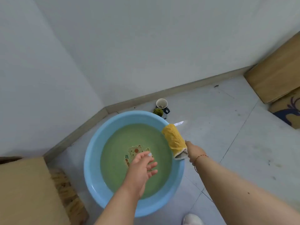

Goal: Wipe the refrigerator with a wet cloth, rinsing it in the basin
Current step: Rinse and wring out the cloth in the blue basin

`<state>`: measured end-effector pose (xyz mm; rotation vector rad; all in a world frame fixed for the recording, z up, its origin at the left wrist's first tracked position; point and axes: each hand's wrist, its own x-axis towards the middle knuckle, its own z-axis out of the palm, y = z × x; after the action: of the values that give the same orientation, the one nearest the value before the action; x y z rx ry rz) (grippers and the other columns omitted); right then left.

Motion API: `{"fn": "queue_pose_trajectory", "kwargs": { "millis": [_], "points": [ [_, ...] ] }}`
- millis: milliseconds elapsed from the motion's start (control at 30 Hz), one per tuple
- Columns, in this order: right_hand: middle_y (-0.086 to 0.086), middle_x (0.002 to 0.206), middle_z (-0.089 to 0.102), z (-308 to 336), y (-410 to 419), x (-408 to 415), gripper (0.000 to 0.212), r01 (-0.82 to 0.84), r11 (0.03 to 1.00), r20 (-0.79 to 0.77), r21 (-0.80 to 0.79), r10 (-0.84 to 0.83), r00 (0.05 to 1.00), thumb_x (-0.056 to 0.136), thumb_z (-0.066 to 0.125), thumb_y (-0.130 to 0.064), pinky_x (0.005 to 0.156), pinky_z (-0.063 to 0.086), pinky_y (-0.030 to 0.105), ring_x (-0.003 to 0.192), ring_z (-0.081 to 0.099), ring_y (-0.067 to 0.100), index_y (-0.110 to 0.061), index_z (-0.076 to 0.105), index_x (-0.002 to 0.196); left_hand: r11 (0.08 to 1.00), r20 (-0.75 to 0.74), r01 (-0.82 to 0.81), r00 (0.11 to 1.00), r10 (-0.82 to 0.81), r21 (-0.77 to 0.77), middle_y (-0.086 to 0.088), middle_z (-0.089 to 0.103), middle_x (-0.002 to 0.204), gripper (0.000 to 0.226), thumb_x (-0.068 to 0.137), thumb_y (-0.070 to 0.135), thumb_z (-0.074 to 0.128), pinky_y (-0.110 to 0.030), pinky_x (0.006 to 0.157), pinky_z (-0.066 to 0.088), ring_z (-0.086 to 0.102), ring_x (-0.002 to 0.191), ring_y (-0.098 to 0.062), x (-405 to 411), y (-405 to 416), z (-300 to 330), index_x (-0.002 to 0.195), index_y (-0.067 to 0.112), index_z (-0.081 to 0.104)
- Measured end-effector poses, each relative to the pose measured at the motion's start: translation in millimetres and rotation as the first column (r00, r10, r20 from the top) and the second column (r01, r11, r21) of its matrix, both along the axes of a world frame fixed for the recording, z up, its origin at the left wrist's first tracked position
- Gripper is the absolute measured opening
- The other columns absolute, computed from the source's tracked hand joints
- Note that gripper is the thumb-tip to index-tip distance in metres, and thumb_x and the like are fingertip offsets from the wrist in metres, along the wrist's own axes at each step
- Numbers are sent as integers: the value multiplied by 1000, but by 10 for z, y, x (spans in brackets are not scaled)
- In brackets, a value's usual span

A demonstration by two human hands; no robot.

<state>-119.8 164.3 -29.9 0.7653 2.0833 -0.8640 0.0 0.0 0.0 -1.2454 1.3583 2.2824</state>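
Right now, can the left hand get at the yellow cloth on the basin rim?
Probably yes. The left hand hovers open over the water, and nothing lies between it and the yellow cloth draped on the blue basin rim. The right hand already touches the cloth's near end, so they may crowd.

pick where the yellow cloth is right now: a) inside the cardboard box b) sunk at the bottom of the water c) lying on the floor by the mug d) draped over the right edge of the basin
d: the yellow cloth lies rolled over the right rim of the blue basin, with the right hand at its near end, while the left hand hovers open over the water.
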Motion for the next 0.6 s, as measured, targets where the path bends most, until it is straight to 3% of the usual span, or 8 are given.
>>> {"fn": "queue_pose_trajectory", "kwargs": {
  "millis": [100,167,233,300,367,433,533,600],
  "points": [
    [10,94,55,-205,-58,-82,41,276,941,144,-196,-251,957,95,42,-50,59,35,27,70,50,25,-11,53,97,1000,9,-8,1000,8,27,-12,58,102,9,97,13,53,-36,76,51,60,93,-24,-64,69,-285,105,14,58],
    [11,99,60,-317,-84,-94,33,386,888,130,-249,-364,922,93,55,-37,60,37,29,75,56,27,-8,56,107,999,18,-13,1000,12,48,-11,58,102,9,96,13,53,-36,76,51,60,94,-24,-66,95,-438,105,14,57],
    [13,96,61,-408,-85,-75,31,407,895,-67,-181,-424,903,89,63,-27,66,40,31,82,58,30,-2,59,106,997,30,-44,999,43,58,-12,58,102,8,96,12,53,-36,77,51,60,93,-25,-54,85,-537,103,14,57],
    [6,78,54,-379,-142,-4,19,362,929,-392,-81,-363,845,86,65,-23,60,37,28,76,52,28,-8,54,91,994,30,-80,996,78,78,-15,58,103,8,96,12,53,-37,78,51,60,92,-26,-7,46,-599,102,14,57],
    [1,72,47,-304,-265,122,20,168,981,-688,-97,-188,701,81,66,-14,57,33,28,69,48,23,-16,46,80,979,28,-147,989,144,138,-17,58,104,8,95,13,54,-40,80,51,60,92,-28,12,-18,-653,103,14,57],
    [0,77,46,-249,-458,300,31,-130,990,-814,-59,28,580,73,65,-2,58,36,23,64,46,16,-23,43,75,949,29,-212,977,211,235,-17,60,108,17,93,23,59,-43,84,51,61,95,-29,-14,-111,-667,108,15,58],
    [-2,88,47,-371,-693,549,26,-626,778,-761,50,436,481,65,66,-6,63,39,18,73,49,12,-19,48,79,900,19,-235,969,246,368,-12,68,97,32,89,41,60,-48,90,49,63,91,-28,-126,-279,-682,101,13,69],
    [-2,87,52,-505,-790,659,25,-769,638,-656,-27,570,495,64,66,-22,65,44,29,75,52,17,-17,49,82,924,33,-246,968,247,293,-11,67,85,30,92,38,58,-43,78,55,65,77,-25,-159,-367,-824,97,10,67]
  ]
}}
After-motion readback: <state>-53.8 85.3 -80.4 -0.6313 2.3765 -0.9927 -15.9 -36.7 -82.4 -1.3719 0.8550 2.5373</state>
